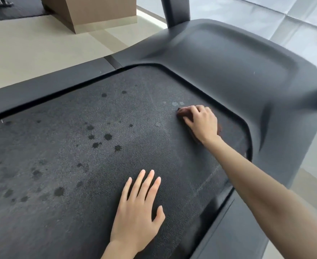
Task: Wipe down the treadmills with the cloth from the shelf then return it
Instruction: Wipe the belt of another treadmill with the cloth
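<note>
Head view: both hands on the treadmill belt (70,128).
Right hand (200,124) curls its fingers over the brown cloth (182,113), pressing it near the belt's far end; left hand (137,208) lies flat, fingers straight and slightly spread.

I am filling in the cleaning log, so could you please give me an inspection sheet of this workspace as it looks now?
Surface: treadmill belt, dark and textured, with many dark spots across its left and middle.
Job's things: brown cloth on the treadmill belt near the front cover, mostly hidden under the right hand.
Clutter: nothing seen.
Grippers: right hand holds the cloth against the treadmill belt, fingers curled over it; left hand rests flat on the treadmill belt, fingers straight.
Cables: nothing seen.
Surroundings: pale floor, a wooden box beyond the treadmill, an upright post rising from the front cover.
</note>
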Demonstrator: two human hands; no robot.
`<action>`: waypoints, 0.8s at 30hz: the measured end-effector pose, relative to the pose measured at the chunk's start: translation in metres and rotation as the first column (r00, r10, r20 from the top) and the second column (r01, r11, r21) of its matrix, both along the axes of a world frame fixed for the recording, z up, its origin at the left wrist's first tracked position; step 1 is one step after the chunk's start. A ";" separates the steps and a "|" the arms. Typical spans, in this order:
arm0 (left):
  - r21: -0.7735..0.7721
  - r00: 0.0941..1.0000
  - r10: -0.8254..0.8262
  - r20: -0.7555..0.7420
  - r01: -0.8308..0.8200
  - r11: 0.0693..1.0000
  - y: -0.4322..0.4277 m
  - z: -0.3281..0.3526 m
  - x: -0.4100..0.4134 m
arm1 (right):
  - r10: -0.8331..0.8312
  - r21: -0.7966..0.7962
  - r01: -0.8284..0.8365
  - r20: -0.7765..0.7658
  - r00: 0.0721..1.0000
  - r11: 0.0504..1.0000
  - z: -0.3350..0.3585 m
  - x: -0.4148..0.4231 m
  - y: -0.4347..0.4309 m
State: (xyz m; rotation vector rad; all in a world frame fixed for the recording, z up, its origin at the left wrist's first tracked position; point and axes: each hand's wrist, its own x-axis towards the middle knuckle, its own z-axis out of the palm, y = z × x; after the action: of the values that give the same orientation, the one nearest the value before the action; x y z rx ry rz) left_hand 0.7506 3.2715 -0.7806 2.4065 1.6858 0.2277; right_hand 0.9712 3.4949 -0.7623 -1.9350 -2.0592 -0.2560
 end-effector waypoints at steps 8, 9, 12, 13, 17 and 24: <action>-0.016 1.000 0.010 0.016 -0.009 1.000 0.001 0.001 0.000 | 0.201 0.002 -0.201 0.057 0.978 0.980 0.001 0.017 -0.005; -0.008 1.000 0.011 0.028 -0.010 1.000 0.001 0.000 0.000 | 0.016 -0.008 -0.016 0.060 0.998 1.000 0.002 0.034 0.010; 0.007 0.998 0.007 0.057 -0.008 1.000 0.003 -0.003 -0.001 | -0.332 -0.074 0.332 0.015 0.943 0.940 0.001 0.061 0.034; 0.011 0.998 0.007 0.059 -0.007 1.000 0.003 -0.002 -0.001 | -0.350 -0.074 0.350 0.014 0.937 0.934 0.001 0.059 0.033; 0.005 0.999 0.007 0.045 -0.007 1.000 0.001 0.000 -0.001 | -0.067 -0.014 0.066 -0.036 0.997 0.998 0.003 0.037 -0.015; -0.006 1.000 0.025 0.002 -0.025 1.000 -0.001 0.003 0.000 | 0.409 -0.006 -0.412 0.137 0.902 0.911 -0.003 0.079 -0.098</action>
State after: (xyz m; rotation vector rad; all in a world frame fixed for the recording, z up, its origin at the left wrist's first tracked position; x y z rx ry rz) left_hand 0.7506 3.2701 -0.7777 2.3817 1.7142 0.2284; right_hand 1.0499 3.3971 -0.7657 -1.4521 -2.4780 -0.3166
